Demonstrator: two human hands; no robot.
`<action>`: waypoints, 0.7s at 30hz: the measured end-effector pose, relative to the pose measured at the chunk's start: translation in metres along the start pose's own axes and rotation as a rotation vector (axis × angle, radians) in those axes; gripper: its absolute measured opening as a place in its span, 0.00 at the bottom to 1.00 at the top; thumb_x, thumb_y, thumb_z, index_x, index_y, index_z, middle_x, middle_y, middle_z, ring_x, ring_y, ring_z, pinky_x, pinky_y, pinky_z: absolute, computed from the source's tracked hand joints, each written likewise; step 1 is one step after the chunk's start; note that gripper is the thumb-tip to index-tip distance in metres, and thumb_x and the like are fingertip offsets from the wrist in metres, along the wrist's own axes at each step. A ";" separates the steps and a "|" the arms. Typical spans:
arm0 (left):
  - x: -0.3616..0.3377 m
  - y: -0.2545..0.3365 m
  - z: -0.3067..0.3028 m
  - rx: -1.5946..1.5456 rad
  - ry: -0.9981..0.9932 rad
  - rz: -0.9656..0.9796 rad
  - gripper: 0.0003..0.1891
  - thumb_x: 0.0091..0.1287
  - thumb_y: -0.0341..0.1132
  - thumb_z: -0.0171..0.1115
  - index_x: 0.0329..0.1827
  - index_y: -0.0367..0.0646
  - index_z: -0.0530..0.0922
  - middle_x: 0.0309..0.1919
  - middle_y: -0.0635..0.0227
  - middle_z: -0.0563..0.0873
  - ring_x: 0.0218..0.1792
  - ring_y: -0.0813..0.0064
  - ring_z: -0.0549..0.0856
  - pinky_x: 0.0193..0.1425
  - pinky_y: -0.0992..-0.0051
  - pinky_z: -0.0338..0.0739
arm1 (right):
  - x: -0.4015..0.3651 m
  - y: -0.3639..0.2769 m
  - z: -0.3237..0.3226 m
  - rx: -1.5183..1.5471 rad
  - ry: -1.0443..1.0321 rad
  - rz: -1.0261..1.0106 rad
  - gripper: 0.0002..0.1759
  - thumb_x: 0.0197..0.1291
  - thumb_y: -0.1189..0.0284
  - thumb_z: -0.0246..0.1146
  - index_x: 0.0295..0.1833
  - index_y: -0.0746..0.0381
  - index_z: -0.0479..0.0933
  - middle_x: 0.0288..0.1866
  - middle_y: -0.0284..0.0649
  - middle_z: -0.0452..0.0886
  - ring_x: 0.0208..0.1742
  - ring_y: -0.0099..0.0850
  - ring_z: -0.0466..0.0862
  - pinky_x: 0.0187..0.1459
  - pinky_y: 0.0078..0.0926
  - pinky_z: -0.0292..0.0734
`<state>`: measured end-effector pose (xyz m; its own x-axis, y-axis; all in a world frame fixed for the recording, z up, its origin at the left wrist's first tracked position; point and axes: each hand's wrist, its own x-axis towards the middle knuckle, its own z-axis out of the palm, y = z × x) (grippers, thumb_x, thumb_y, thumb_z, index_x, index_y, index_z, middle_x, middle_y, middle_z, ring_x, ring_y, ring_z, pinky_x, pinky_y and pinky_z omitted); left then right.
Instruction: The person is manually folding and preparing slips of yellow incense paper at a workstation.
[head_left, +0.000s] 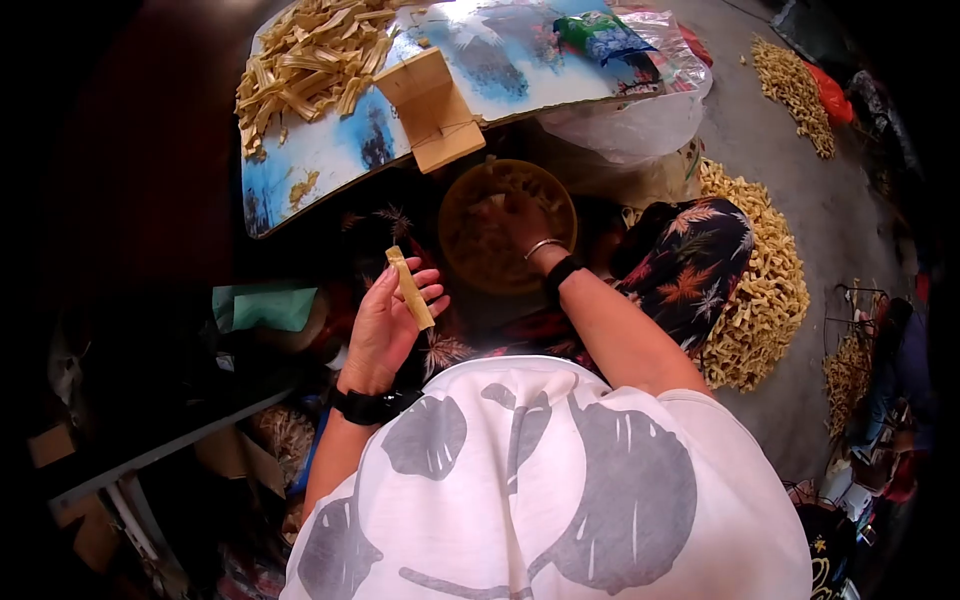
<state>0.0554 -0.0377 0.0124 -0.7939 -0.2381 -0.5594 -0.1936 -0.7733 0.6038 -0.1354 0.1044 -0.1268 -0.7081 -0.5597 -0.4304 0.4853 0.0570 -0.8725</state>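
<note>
My left hand (385, 315) is closed on a flat, pale yellow strip (411, 290), held upright between thumb and fingers. My right hand (525, 222) reaches down into a round yellow basin (572, 215) between my legs. Shadow covers the inside of the basin, where small pale pieces lie. A light-coloured bit shows near the right fingertips, but I cannot make out whether they grip it. Just beyond the basin, a wooden block with an upright part (440, 115) sits at the edge of a blue and white board (350, 180).
Many long yellow strips (315, 60) are heaped on the board's left. A green packet (603, 38) lies at its right, beside a clear plastic bag (640, 125). A large pile of short folded pieces (765, 300) covers the floor by my right knee; another pile (790, 90) lies farther off.
</note>
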 end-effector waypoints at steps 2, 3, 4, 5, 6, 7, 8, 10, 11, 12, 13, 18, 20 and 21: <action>0.002 -0.002 0.005 0.033 -0.005 0.009 0.21 0.75 0.44 0.56 0.61 0.37 0.72 0.50 0.54 0.83 0.46 0.63 0.85 0.59 0.56 0.81 | -0.009 -0.020 0.005 0.272 0.011 0.042 0.06 0.68 0.67 0.63 0.44 0.57 0.76 0.36 0.34 0.80 0.36 0.27 0.84 0.36 0.25 0.81; 0.003 -0.003 0.006 0.046 -0.008 0.008 0.21 0.75 0.44 0.56 0.60 0.37 0.72 0.49 0.54 0.83 0.46 0.64 0.85 0.58 0.57 0.81 | -0.013 -0.025 0.006 0.408 0.011 0.063 0.05 0.68 0.68 0.63 0.42 0.56 0.75 0.34 0.31 0.78 0.34 0.24 0.83 0.34 0.22 0.80; 0.004 -0.004 0.007 0.059 -0.008 0.009 0.21 0.75 0.44 0.56 0.60 0.37 0.72 0.49 0.54 0.83 0.46 0.64 0.85 0.58 0.57 0.81 | -0.014 -0.026 0.006 0.443 0.029 0.037 0.06 0.69 0.66 0.62 0.42 0.55 0.75 0.33 0.31 0.77 0.32 0.23 0.80 0.32 0.22 0.78; 0.005 -0.005 0.007 0.073 -0.008 0.011 0.21 0.75 0.44 0.56 0.60 0.36 0.72 0.49 0.54 0.83 0.45 0.64 0.85 0.57 0.58 0.82 | -0.016 -0.027 0.007 0.479 0.045 0.012 0.07 0.70 0.64 0.61 0.42 0.55 0.74 0.32 0.30 0.76 0.30 0.22 0.78 0.29 0.21 0.75; 0.006 -0.006 0.008 0.076 -0.012 0.010 0.21 0.75 0.44 0.56 0.60 0.36 0.72 0.48 0.54 0.83 0.45 0.64 0.85 0.57 0.58 0.82 | -0.018 -0.030 0.007 0.516 0.061 -0.013 0.08 0.71 0.62 0.61 0.42 0.55 0.74 0.31 0.30 0.75 0.27 0.21 0.76 0.26 0.20 0.73; 0.006 -0.006 0.007 0.080 -0.015 0.008 0.21 0.75 0.44 0.56 0.60 0.36 0.72 0.48 0.55 0.83 0.45 0.64 0.85 0.56 0.58 0.82 | -0.022 -0.033 0.007 0.521 0.038 0.019 0.10 0.71 0.60 0.59 0.41 0.54 0.74 0.29 0.28 0.72 0.25 0.21 0.72 0.25 0.20 0.69; 0.006 -0.007 0.007 0.084 -0.018 0.005 0.21 0.75 0.44 0.56 0.60 0.36 0.72 0.48 0.55 0.83 0.44 0.64 0.85 0.56 0.59 0.82 | -0.026 -0.035 0.005 0.525 0.015 0.053 0.11 0.72 0.58 0.58 0.40 0.54 0.74 0.26 0.27 0.69 0.23 0.20 0.69 0.23 0.19 0.65; 0.005 -0.006 0.007 0.088 -0.016 0.005 0.19 0.75 0.43 0.56 0.60 0.38 0.73 0.48 0.56 0.84 0.44 0.66 0.86 0.56 0.60 0.82 | -0.031 -0.044 0.001 0.548 -0.036 0.138 0.15 0.73 0.55 0.55 0.38 0.52 0.72 0.22 0.25 0.64 0.20 0.19 0.62 0.21 0.18 0.57; 0.005 -0.006 0.006 0.089 -0.014 0.005 0.19 0.75 0.43 0.56 0.60 0.38 0.74 0.48 0.57 0.85 0.44 0.67 0.86 0.56 0.60 0.82 | -0.032 -0.047 -0.002 0.565 -0.064 0.189 0.16 0.74 0.53 0.54 0.36 0.52 0.71 0.21 0.25 0.61 0.19 0.18 0.59 0.21 0.18 0.53; 0.004 -0.006 0.005 0.103 -0.018 0.009 0.19 0.75 0.43 0.56 0.60 0.38 0.74 0.48 0.57 0.85 0.44 0.67 0.86 0.56 0.61 0.82 | -0.034 -0.051 -0.002 0.581 -0.094 0.243 0.18 0.74 0.51 0.53 0.35 0.51 0.70 0.19 0.24 0.58 0.18 0.18 0.57 0.20 0.18 0.50; 0.004 -0.005 0.004 0.115 -0.018 0.013 0.19 0.76 0.44 0.55 0.60 0.38 0.74 0.48 0.57 0.85 0.43 0.67 0.86 0.55 0.61 0.82 | -0.036 -0.055 0.000 0.581 -0.063 0.243 0.18 0.74 0.51 0.53 0.34 0.51 0.69 0.19 0.23 0.56 0.17 0.18 0.55 0.19 0.19 0.49; 0.006 -0.004 0.001 0.045 -0.098 0.015 0.23 0.78 0.50 0.49 0.61 0.39 0.73 0.50 0.57 0.84 0.45 0.67 0.86 0.57 0.60 0.80 | -0.040 -0.055 0.007 0.593 -0.010 0.159 0.21 0.72 0.48 0.56 0.31 0.50 0.66 0.17 0.22 0.53 0.14 0.18 0.50 0.16 0.20 0.45; 0.004 -0.003 0.009 -0.045 -0.159 0.019 0.26 0.78 0.54 0.46 0.63 0.39 0.72 0.51 0.57 0.83 0.46 0.65 0.85 0.60 0.58 0.78 | -0.042 -0.056 0.004 0.566 0.009 0.162 0.22 0.71 0.48 0.56 0.30 0.51 0.66 0.17 0.22 0.53 0.14 0.18 0.51 0.16 0.20 0.45; 0.003 -0.001 0.013 -0.072 -0.176 0.017 0.28 0.77 0.56 0.46 0.64 0.40 0.70 0.53 0.55 0.82 0.49 0.62 0.84 0.63 0.54 0.76 | -0.042 -0.058 0.006 0.556 0.005 0.167 0.22 0.71 0.48 0.56 0.30 0.51 0.66 0.17 0.22 0.53 0.14 0.18 0.51 0.16 0.20 0.45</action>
<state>0.0459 -0.0300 0.0172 -0.8864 -0.1504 -0.4378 -0.1423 -0.8114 0.5668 -0.1304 0.1195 -0.0565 -0.6005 -0.5767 -0.5539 0.7862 -0.2995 -0.5406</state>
